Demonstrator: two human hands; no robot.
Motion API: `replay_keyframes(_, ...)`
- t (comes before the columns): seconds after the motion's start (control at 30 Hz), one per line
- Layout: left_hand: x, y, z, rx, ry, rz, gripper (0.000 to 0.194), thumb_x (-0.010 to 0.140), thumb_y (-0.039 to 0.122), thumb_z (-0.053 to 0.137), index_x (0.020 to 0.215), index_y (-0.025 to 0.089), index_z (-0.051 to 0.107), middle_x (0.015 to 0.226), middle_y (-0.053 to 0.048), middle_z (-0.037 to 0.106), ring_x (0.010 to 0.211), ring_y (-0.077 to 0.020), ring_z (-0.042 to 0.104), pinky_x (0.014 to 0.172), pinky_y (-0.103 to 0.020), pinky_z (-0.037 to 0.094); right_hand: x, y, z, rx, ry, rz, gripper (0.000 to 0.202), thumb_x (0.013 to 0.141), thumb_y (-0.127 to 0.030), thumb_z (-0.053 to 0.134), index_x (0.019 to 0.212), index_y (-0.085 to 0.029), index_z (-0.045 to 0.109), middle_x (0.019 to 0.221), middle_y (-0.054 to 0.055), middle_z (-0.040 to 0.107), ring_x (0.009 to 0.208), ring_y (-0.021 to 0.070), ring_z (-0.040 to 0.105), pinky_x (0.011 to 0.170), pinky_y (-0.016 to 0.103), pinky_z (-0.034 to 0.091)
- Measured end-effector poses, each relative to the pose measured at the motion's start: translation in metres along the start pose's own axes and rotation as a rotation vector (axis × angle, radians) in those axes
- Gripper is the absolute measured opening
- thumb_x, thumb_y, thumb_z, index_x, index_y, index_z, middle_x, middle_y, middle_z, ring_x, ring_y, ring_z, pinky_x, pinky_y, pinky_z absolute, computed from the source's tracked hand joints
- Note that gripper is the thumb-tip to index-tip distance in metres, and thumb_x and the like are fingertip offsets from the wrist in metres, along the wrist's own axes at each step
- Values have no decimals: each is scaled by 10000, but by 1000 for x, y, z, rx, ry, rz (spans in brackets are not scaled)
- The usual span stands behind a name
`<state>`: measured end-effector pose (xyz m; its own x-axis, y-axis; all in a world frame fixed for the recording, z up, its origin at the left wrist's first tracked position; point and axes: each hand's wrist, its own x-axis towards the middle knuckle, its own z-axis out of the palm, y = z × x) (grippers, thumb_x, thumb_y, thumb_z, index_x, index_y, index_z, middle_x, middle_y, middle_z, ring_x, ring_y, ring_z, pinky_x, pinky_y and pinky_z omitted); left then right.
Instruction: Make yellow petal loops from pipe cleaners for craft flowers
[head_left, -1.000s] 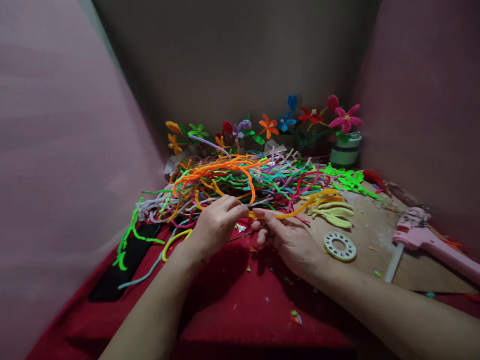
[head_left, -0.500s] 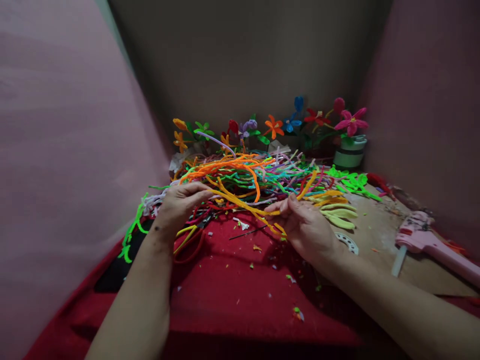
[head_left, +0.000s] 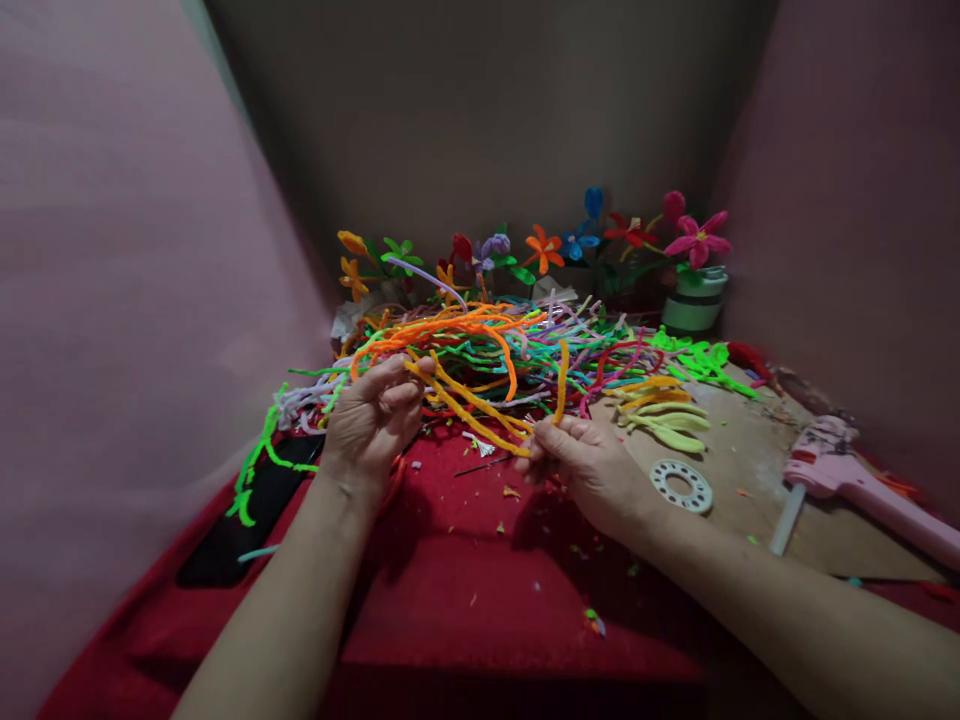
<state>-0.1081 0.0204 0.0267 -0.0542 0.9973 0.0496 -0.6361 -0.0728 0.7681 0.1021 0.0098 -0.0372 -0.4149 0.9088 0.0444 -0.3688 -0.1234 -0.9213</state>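
Yellow-orange pipe cleaners (head_left: 480,405) stretch between my two hands, above the red cloth. My left hand (head_left: 381,415) pinches them near their left end, its fingers curled. Closed round the other end is my right hand (head_left: 574,455), with one yellow-orange length sticking up above its thumb. Behind my hands lies a big heap of loose pipe cleaners (head_left: 450,350) in many colours, orange ones on top. Part of a red scissors handle (head_left: 395,480) shows beside my left wrist; the rest is hidden.
Pipe-cleaner flowers (head_left: 546,248) stand along the back, some near a pale green pot (head_left: 694,300). At right, cardboard (head_left: 720,520) bears a white ring with holes (head_left: 681,487), yellow petal loops (head_left: 667,425) and a pink glue gun (head_left: 832,465). A black phone (head_left: 225,545) lies at left.
My left hand has turned and moved slightly right, covering most of the scissors. My right hand has shifted slightly left and down, and the length above it now stands more upright.
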Motion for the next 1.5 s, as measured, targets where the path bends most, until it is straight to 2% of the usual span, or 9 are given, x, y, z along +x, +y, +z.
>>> replay_keyframes(0.17,-7,-10,9,216,-57,8,64,741,137,594,694,121,554,578,35,522,353,12,363,334,-94,294,-4,-1,2,-151,-33,45,319,784,-419,557,619,-146,549,528,4,583,455,92,516,462,216,372)
replay_keyframes(0.3,-11,-21,16,374,-75,-98,123,723,215,644,786,109,637,570,35,512,359,9,355,348,-108,291,-7,-5,6,-319,-128,110,328,789,-408,515,576,-159,510,442,-26,505,386,76,442,430,213,329)
replay_keyframes(0.47,-11,-32,20,322,-143,-283,272,658,246,726,861,80,653,630,27,514,376,22,321,356,-122,289,-10,-3,7,-419,-222,111,323,813,-395,472,589,-165,503,432,-41,476,394,70,406,435,210,292)
replay_keyframes(0.67,-7,-40,17,259,-169,-349,151,686,200,701,726,88,609,554,56,431,370,18,276,330,-111,255,-10,0,7,-465,-294,157,361,834,-413,445,571,-168,477,425,-45,443,396,71,356,429,221,247)
replay_keyframes(0.83,-8,-43,19,224,-141,-245,112,718,134,642,658,111,550,540,52,443,359,3,303,324,-123,285,-9,-4,8,-389,-223,28,261,772,-368,583,640,-145,558,609,-20,506,569,85,435,567,224,340)
replay_keyframes(0.97,-4,-41,18,125,-33,-100,125,747,105,576,647,126,504,540,59,418,341,4,283,309,-118,268,-7,-1,8,-211,-157,-63,259,802,-347,572,649,-144,619,711,17,556,717,120,490,729,263,377)
replay_keyframes(1.17,-2,-38,16,62,60,50,139,767,69,541,649,130,499,534,63,401,337,7,278,330,-114,277,-2,4,7,300,17,124,220,734,-308,640,582,-148,643,758,35,584,701,127,529,708,295,455)
replay_keyframes(1.33,-7,-39,21,81,27,65,135,763,82,561,654,135,502,546,66,397,345,9,277,342,-114,302,3,3,2,286,85,176,139,716,-247,659,702,-111,685,697,45,605,561,94,536,526,223,459)
replay_keyframes(1.5,-14,-35,28,151,-31,152,97,760,93,571,680,131,532,573,61,401,366,5,270,331,-119,317,0,5,6,178,103,203,169,626,-253,728,687,-110,662,573,15,573,441,66,464,352,171,329)
